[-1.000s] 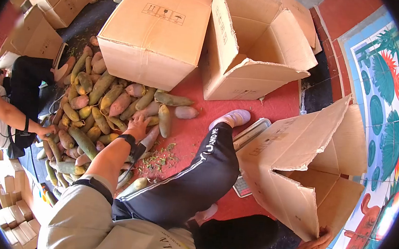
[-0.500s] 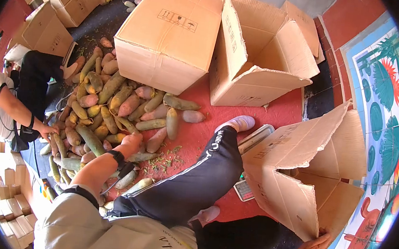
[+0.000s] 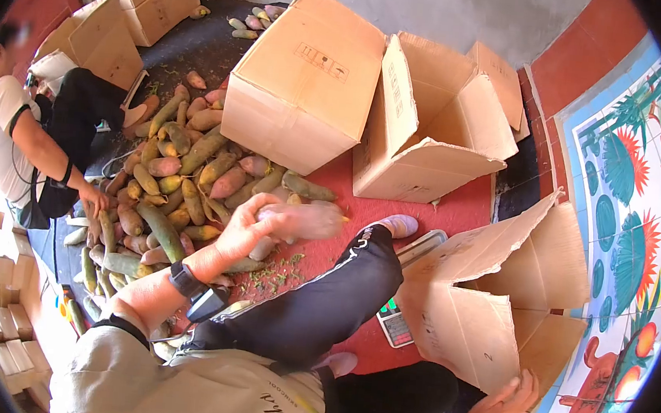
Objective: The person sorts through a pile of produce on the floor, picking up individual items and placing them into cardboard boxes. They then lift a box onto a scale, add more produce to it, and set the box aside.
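Lifted away from the pile since the earlier frame, the left hand [image 3: 255, 219] now carries a pale pinkish vegetable [image 3: 313, 222], which I see blurred by motion above the red floor [image 3: 315, 288]. Its fingers are closed round one end of the vegetable, and the free end points toward the boxes on the right. From my remote view, the right hand [image 3: 503, 403] is beside the near edge of the open cardboard box [image 3: 461, 328]; its fingers, curled at that edge half a second ago, are now straighter and spread, and I cannot tell whether they press on the cardboard. That box stands with its flaps up, partly covering a digital scale [image 3: 396, 327] whose display glows green. To the left I have the pile of long green and pinkish vegetables [image 3: 162, 227], with leafy scraps [image 3: 277, 273] scattered at its near side. A co-worker's hand [image 3: 94, 200] reaches down to the far left of the pile. Beyond the pile I see a closed carton [image 3: 290, 128] printed with handling symbols, and right beside it a second open carton [image 3: 407, 180]. Along the right side runs a tiled mural [image 3: 619, 232] with leaves and red flowers.
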`<move>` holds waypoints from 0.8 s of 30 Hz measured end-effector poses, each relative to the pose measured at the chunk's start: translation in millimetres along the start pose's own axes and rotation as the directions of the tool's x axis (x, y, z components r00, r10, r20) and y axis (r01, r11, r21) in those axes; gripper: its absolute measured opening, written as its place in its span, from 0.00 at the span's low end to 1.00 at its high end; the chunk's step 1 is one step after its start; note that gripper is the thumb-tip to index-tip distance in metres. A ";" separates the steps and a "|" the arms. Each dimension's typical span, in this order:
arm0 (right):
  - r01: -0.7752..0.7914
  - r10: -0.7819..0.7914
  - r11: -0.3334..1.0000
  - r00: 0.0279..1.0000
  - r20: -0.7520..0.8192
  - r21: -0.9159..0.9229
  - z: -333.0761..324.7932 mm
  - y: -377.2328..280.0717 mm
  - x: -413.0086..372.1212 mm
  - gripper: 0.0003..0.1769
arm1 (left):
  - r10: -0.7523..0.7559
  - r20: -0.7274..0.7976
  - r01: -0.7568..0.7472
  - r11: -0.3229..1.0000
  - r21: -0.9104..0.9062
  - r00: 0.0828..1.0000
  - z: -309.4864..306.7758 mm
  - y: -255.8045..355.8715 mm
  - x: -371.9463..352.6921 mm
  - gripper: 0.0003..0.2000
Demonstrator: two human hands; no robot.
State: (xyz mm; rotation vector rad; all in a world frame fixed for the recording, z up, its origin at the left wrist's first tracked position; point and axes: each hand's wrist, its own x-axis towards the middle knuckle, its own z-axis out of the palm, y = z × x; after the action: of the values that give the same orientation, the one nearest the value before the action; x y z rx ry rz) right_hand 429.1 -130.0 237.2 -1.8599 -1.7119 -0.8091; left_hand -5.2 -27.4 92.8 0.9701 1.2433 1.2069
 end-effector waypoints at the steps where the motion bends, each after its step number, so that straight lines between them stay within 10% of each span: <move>1: 0.004 -0.004 1.000 1.000 -0.007 0.002 -2.2 -12.2 0.2 0.12 | 0.003 0.106 0.021 0.976 -0.218 0.994 10.8 13.1 -2.9 0.19; 14: 0.218 -0.455 0.774 0.844 0.284 0.594 10.3 -98.6 -22.2 0.38 | -0.093 0.795 0.366 0.915 -0.168 0.599 128.7 41.5 -42.3 0.21; 19: 0.167 -0.309 0.860 0.922 0.232 0.482 -7.6 -80.4 -21.4 0.37 | 0.005 0.810 0.364 0.892 -0.269 0.586 128.6 48.5 -38.0 0.26; 24: -0.048 0.063 0.971 0.996 -0.057 0.236 -13.4 -17.4 -10.5 0.34 | 0.105 0.530 0.073 0.950 -0.303 0.841 86.7 38.7 -12.1 0.15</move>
State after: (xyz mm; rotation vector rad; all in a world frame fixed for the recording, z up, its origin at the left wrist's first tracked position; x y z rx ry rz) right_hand 410.0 -145.1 238.6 -1.6958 -1.6309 -0.6086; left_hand 76.6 -26.1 142.6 0.9901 0.5711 1.0017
